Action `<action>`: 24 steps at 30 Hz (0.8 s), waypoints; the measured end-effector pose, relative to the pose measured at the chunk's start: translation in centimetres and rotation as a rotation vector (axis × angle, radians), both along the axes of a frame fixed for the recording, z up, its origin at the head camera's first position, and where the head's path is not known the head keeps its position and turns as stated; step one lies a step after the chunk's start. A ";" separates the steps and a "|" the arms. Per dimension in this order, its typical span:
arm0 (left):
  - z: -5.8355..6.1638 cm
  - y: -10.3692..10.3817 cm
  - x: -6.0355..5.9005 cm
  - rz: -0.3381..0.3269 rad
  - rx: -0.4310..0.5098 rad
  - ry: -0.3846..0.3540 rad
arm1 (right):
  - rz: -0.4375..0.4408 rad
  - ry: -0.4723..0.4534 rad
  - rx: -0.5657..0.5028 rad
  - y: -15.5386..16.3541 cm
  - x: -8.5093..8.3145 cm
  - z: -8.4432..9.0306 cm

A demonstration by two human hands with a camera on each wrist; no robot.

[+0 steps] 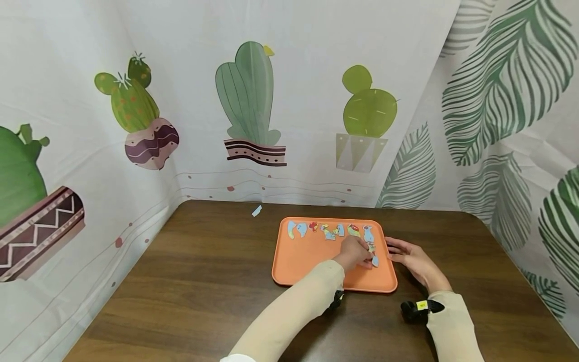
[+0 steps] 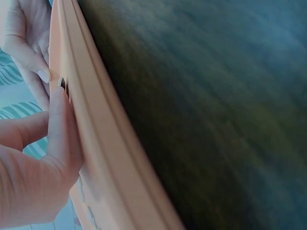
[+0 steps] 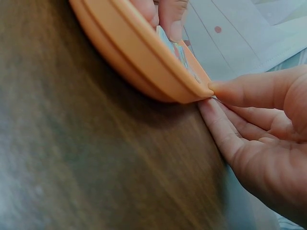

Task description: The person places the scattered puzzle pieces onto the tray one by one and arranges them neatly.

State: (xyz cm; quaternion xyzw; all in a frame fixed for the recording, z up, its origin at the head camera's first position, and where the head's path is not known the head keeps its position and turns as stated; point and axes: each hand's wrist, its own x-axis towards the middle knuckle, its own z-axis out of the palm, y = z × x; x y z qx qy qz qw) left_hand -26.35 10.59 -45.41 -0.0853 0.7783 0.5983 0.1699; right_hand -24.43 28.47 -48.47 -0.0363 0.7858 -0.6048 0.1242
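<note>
An orange tray point(image 1: 303, 261) lies on a dark wooden table point(image 1: 203, 281). A row of colourful puzzle pieces point(image 1: 327, 231) lines its far side, and more pieces run down its right side. My left hand point(image 1: 357, 253) reaches across into the tray with fingers bent down, pinching one of those right-side pieces point(image 3: 175, 48); its thumb point(image 2: 57, 134) lies along the tray's inner wall point(image 2: 105, 143). My right hand point(image 1: 407, 256) rests on the table just outside the tray's right rim point(image 3: 124, 52), with straight fingers and thumb tip point(image 3: 230, 91) touching the rim's edge.
A small white paper scrap point(image 1: 256, 211) lies on the table behind the tray. Cloth printed with cacti point(image 1: 249, 100) and leaves point(image 1: 497, 100) walls in the table at the back and both sides. Bare wood stretches left of the tray and in front of it.
</note>
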 end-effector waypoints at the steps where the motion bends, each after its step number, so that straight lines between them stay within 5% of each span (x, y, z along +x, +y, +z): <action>1: -0.1 0.0 0.0 -0.002 -0.004 0.005 | 0.000 -0.002 0.001 0.0 0.0 0.0; 9: -0.3 -0.4 -0.5 -0.010 -0.023 0.037 | 0.003 -0.002 -0.020 0.0 -0.1 0.0; 17: 0.7 -1.9 -0.8 -0.049 0.001 0.073 | 0.007 0.001 -0.028 0.0 0.0 0.0; 24: 2.0 -4.4 -2.2 -0.051 0.128 0.049 | 0.006 -0.006 -0.012 -0.1 0.0 0.1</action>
